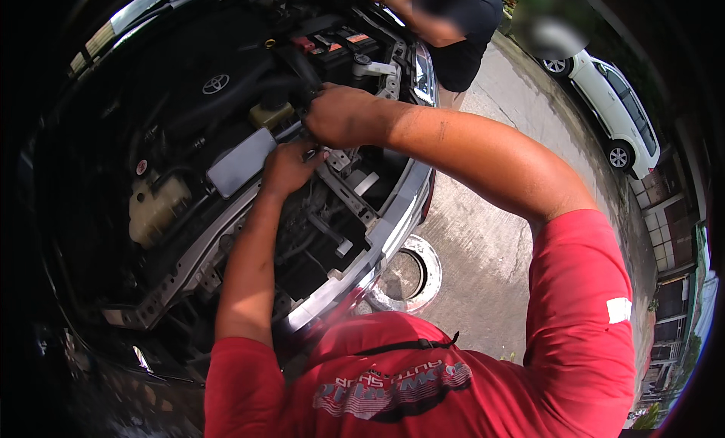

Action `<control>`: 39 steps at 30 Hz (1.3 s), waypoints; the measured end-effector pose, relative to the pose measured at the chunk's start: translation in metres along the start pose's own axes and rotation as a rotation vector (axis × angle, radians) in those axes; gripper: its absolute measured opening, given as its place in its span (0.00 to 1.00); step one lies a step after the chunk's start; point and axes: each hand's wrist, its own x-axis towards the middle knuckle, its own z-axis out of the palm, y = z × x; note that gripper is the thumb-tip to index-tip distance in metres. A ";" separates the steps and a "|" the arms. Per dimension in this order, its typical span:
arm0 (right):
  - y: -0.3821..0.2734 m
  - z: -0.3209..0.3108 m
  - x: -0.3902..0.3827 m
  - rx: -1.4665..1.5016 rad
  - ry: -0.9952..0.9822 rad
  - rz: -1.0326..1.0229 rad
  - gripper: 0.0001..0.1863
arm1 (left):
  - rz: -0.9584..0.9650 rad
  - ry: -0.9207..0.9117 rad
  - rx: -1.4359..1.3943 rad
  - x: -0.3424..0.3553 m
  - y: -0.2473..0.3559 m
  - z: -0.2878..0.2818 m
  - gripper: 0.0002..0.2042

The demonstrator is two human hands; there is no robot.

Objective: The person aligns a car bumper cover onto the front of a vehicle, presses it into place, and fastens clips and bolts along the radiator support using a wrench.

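Observation:
Both my hands work close together at the front of an open engine bay. My right hand (340,118) reaches in from the right, its fingers curled down by a black duct (296,66); whatever they grip is hidden. Just below it, my left hand (289,168) has its fingers bent together around something dark and too small to name, over the metal front crossmember (343,185). A flat silver-grey rectangular piece (242,163) lies beside my left hand. Behind the hands sits a yellowish plastic reservoir (270,116).
A battery (332,48) with a red terminal cover sits at the back right of the bay; a larger yellowed tank (157,208) is at left. Another person (464,30) leans at the fender. A tire (427,279) lies on the concrete; a white car (615,109) is parked beyond.

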 end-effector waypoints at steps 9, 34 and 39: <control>0.007 0.027 -0.001 0.401 0.292 0.322 0.20 | -0.028 -0.007 0.032 0.001 -0.001 0.001 0.19; -0.018 0.039 -0.013 0.380 0.592 0.372 0.22 | 0.085 0.050 0.011 -0.001 0.001 0.004 0.15; -0.008 0.032 -0.020 0.756 0.312 0.704 0.28 | 0.037 0.050 0.000 0.005 0.016 0.004 0.13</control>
